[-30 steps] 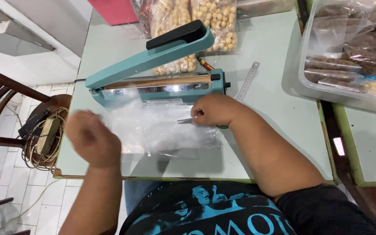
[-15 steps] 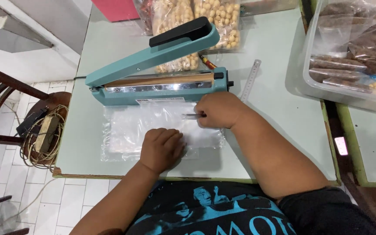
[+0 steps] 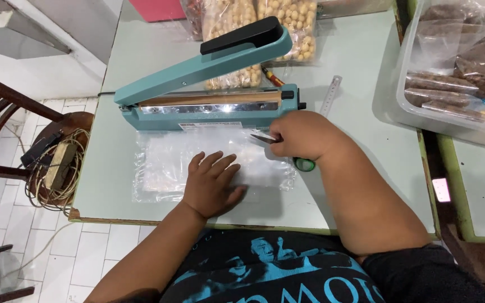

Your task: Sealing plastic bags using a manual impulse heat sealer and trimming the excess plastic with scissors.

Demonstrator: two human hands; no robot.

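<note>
Clear plastic bag [image 3: 197, 160] is lying flat on the pale green bench [image 3: 366, 168], just in front of the teal sealer [image 3: 209, 106], whose arm is standing raised. I am pressing my left hand [image 3: 211, 185] down on the bag's near part, fingers [image 3: 220, 165] spread wide and flat, gripping nothing. My right hand [image 3: 304, 136] is closing around scissors [image 3: 279, 147] at the bag's right edge; the blades are pointing left over the plastic, and a green handle is peeking out below my wrist. A ruler [image 3: 330, 95] is lying right of the sealer. Bags of nuts [image 3: 265, 28] are sitting behind it. A clear tub [image 3: 416, 112] of packets is standing at far right.
</note>
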